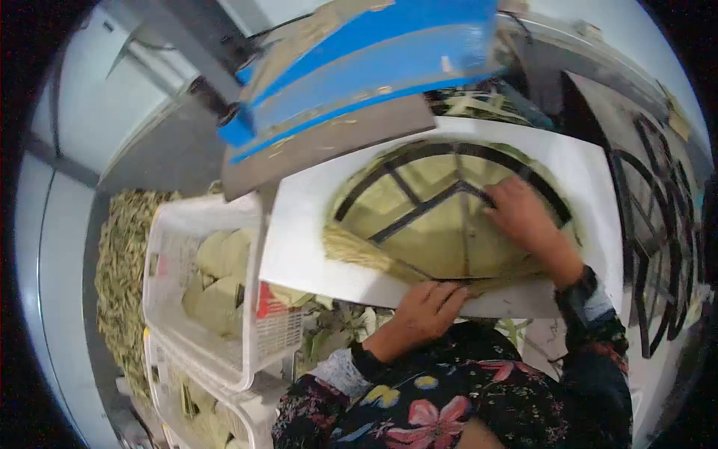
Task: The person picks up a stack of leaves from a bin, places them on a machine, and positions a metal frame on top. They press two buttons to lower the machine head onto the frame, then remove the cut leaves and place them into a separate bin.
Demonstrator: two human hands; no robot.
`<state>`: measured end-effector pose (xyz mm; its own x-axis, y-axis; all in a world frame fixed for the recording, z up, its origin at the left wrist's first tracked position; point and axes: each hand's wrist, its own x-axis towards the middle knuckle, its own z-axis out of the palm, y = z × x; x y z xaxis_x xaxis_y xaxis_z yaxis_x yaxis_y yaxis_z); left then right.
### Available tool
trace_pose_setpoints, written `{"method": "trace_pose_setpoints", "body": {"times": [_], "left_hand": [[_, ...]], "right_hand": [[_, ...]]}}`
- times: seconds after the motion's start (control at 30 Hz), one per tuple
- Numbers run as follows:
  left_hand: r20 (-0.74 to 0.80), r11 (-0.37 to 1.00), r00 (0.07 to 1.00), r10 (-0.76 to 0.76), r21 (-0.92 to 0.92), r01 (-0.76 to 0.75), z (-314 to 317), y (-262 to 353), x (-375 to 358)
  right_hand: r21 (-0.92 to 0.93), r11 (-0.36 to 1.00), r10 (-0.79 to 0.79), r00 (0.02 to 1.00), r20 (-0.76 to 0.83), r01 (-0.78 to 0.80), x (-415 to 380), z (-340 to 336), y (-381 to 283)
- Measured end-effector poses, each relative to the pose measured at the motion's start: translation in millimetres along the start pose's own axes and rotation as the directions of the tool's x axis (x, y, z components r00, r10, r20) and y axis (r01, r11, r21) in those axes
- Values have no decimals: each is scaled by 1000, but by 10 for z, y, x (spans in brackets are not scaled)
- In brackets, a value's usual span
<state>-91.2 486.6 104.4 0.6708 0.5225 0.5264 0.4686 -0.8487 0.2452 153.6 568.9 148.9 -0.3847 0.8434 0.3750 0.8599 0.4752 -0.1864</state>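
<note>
Spilling down the left side, a heap of dried leaves (120, 277) lies next to two white plastic containers. The upper basket (153, 277), left of centre, holds round, pale green pieces (222, 295); the lower basket (213, 419), at the lower left, holds similar ones. Centre-right, a white board (299, 247) carries a pale green sheet (426, 251) with a black template (416, 212) on top, its long axis running roughly left to right, curved side toward the upper part of the picture and near edge toward the hands. Loose pale fibres (359, 251) fringe its lower left. The left hand (425, 318) sits at that near edge, fingers bent and close together; the right hand (523, 215) reaches farther in over the template's right half, fingertips down, slightly parted. Whether either pinches anything, I cannot tell. More black frames (642, 254) lie at the right.
</note>
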Motion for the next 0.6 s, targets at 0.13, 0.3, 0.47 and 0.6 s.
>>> {"method": "trace_pose_setpoints", "body": {"times": [0.13,0.3,0.47,0.6], "left_hand": [[12,959,984,177,-229,-169,-270,-274,-113],[231,951,971,-57,310,-18,-1116,-1133,-13],[-705,920,671,-230,67,387,-1885,-2723,644],[-630,811,511,-585,-452,371,-2309,-3293,1156]], "right_hand": [[79,997,1,993,-115,8,-324,-356,-438],[48,999,-12,998,57,9,-687,-105,-1206],[-176,984,4,999,-32,-10,-767,166,-1217],[-167,986,13,1000,-5,-14,-778,150,-1217]]}}
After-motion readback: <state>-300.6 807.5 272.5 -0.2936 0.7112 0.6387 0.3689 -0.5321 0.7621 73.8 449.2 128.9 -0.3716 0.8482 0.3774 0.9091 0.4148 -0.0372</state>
